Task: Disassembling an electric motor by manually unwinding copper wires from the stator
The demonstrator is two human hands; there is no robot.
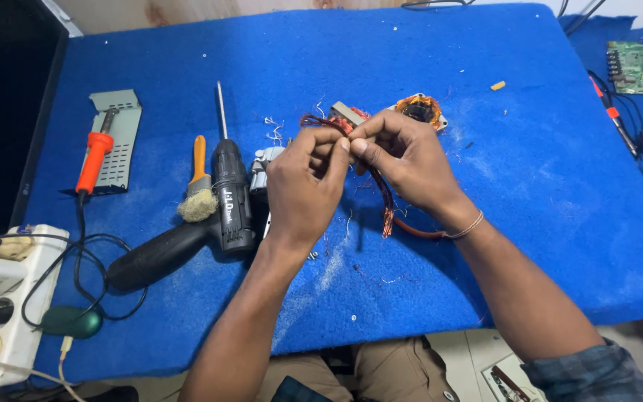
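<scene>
Both hands (351,160) pinching copper wire bundle (385,201), cordless drill (210,223) beside

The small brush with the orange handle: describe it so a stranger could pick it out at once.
Start at the blue felt-covered table and go to its left half, where a black cordless drill lies. The small brush with the orange handle rests against the drill's left side, pale bristles toward the person. Unlike the orange-handled soldering iron farther left, it has no cord.
</scene>
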